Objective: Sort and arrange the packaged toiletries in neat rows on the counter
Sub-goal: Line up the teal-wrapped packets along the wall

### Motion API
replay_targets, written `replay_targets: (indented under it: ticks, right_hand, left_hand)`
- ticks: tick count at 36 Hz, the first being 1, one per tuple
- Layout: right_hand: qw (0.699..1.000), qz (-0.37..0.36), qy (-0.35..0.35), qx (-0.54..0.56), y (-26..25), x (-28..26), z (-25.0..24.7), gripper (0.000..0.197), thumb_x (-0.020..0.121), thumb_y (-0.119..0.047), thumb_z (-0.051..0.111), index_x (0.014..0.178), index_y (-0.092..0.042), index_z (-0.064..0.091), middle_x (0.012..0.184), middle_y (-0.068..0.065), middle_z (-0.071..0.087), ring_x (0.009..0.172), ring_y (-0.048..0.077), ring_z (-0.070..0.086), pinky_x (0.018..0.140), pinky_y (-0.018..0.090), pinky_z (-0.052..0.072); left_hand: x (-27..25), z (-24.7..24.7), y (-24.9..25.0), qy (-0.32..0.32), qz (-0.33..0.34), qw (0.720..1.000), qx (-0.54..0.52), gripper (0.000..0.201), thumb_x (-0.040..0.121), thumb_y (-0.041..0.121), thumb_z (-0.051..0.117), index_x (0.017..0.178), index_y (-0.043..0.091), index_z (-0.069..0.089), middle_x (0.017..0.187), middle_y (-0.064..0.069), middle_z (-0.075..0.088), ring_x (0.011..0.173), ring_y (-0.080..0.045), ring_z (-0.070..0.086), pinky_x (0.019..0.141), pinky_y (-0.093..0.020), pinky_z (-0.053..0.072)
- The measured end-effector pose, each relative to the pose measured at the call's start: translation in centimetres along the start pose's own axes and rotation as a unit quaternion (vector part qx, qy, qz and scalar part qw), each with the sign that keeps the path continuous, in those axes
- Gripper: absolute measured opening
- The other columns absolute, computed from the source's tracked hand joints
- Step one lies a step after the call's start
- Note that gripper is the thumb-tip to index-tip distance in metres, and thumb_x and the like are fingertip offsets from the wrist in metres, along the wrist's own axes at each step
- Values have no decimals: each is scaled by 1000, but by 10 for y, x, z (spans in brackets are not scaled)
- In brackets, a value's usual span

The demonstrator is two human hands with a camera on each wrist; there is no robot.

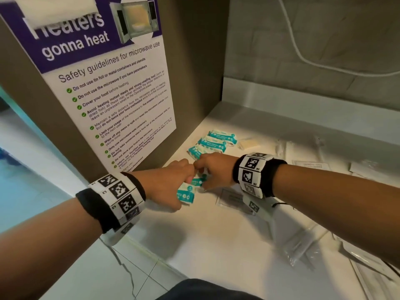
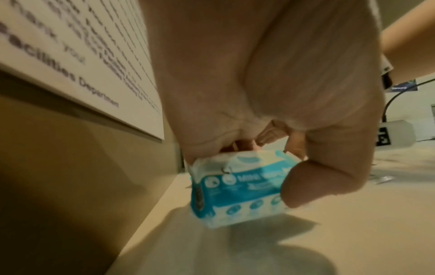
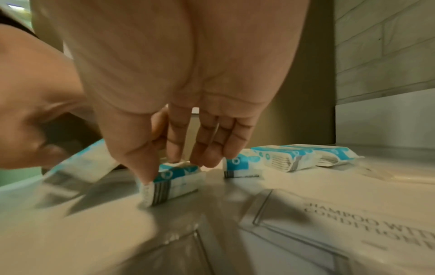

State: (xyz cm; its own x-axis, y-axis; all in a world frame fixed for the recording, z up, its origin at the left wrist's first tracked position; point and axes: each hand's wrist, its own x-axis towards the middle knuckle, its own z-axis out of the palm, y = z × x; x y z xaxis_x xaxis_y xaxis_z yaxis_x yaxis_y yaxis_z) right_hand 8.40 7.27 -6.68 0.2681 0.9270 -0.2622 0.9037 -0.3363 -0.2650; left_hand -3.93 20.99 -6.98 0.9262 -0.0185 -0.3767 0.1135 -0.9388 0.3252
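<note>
Both hands pinch soft, crinkly blue-white wipe packets: left hand [image 2: 270,104] one [image 2: 237,189], right hand [image 3: 179,104] another [image 3: 174,183].

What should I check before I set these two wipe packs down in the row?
1. Left hand grips its wipe pack: ok.
2. Right hand pinches the second pack: ok.
3. Row of three packs lies in line: ok.
4. Free counter at the row's near end: ok.
5. Shampoo sachet clear of the landing spot: cannot tell.
</note>
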Motion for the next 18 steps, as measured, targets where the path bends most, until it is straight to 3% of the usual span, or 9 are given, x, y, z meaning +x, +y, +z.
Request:
replay_targets:
  ticks: [5, 9, 14, 18]
  right_hand:
    - [999, 19, 27, -16, 6, 6, -4, 46, 77, -43, 75, 115, -20, 62, 90, -8, 55, 81, 12, 51, 70, 23, 37]
    - [998, 41, 52, -13, 12, 7, -6, 49, 79, -44, 72, 120, -18, 62, 108, -2, 65, 87, 11, 54, 75, 22, 43]
    - [995, 75, 47, -36, 22, 13, -10, 48, 82, -42, 68, 125, -22, 61, 113, 3, 60, 99, 20, 57, 85, 31, 49]
    - [994, 88, 39, -46, 34, 16, -18, 45, 84, -36, 67, 127, -22, 62, 118, 1, 63, 105, 20, 58, 83, 26, 44]
  left_hand:
    - [-5, 5, 2, 13, 19, 999, 27, 50, 65, 19, 76, 105, 21, 46, 104, 6, 34, 97, -12, 35, 82, -30, 45]
    - [-1, 4, 1, 41, 27, 996, 70, 49, 68, 24, 72, 113, 20, 52, 105, 6, 38, 99, -12, 32, 89, -32, 43]
    - [14, -3, 0, 124, 26, 991, 54, 42, 76, 18, 66, 117, 22, 58, 106, 7, 45, 104, -11, 40, 96, -32, 45]
    - [28, -11, 1, 141, 24, 989, 45, 37, 84, 11, 65, 118, 23, 62, 121, 3, 54, 111, -13, 52, 98, -28, 47]
